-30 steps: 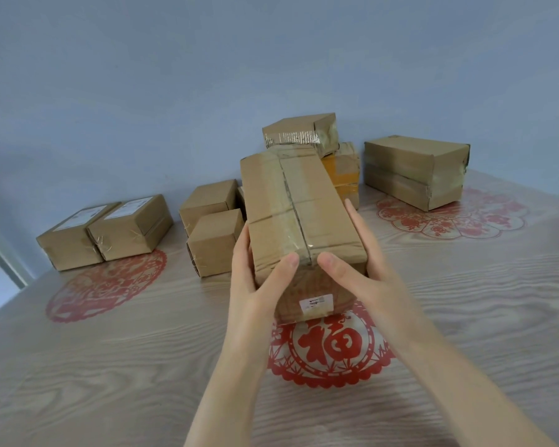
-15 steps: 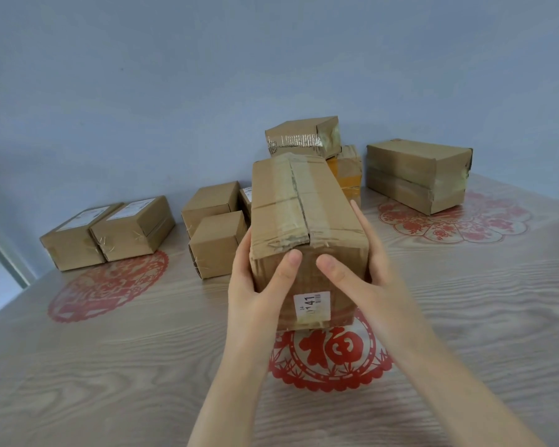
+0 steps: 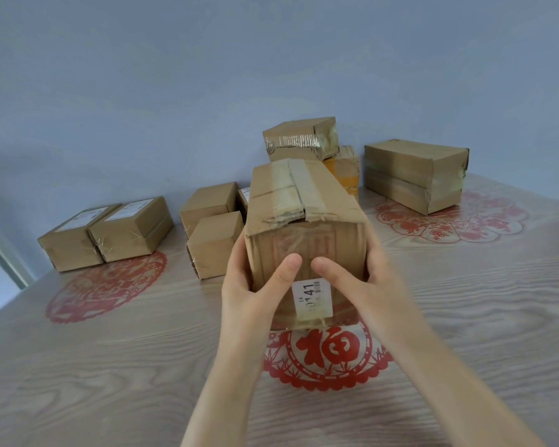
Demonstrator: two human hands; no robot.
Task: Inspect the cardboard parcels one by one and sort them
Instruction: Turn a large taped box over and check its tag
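— Parcel (image 3: 304, 201) where?
— Over the red paper-cut (image 3: 323, 350) on the bench (image 3: 110, 366). My left grip (image 3: 252, 291) and right grip (image 3: 362, 285) clasp its sides, thumbs (image 3: 288, 269) pressed on the labelled end.

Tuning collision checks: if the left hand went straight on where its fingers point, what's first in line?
Probably the nearer small parcel, standing on the table just beyond the left hand, which grips the left side of the taped parcel. Depth and height are unclear, so the hand might pass above it.
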